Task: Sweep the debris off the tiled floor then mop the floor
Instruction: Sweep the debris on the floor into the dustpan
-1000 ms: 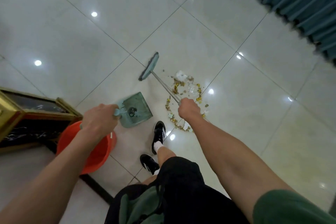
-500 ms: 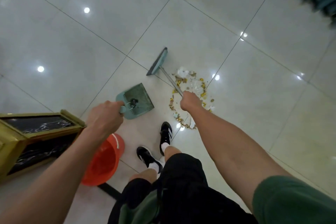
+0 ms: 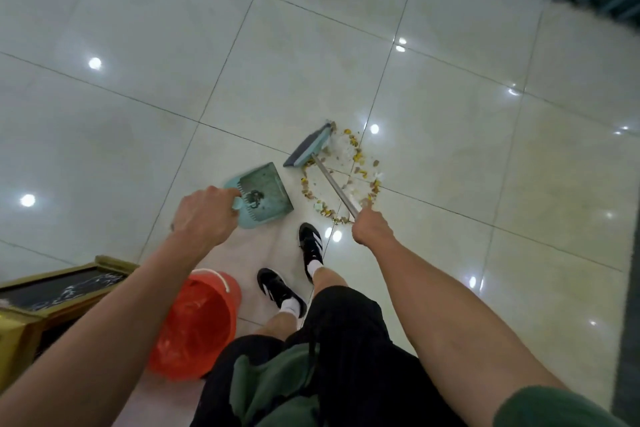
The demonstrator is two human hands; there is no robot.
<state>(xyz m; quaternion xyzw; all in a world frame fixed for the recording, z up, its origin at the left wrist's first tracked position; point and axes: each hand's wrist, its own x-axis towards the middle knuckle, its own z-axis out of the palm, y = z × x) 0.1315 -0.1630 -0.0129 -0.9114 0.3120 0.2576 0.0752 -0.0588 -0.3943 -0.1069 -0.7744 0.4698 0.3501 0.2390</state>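
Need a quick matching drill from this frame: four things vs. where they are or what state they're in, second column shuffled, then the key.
Things:
1. dustpan
2. broom
3. debris
4. bucket

Place or state:
A. scattered in a loose ring on the tiles
B. orange, by the person's left leg
C. handle in the right hand
D. held by the left hand

Pairs: 1-D, 2-C, 3-A, 4-B

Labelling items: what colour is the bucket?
Orange-red bucket, shown best in the head view.
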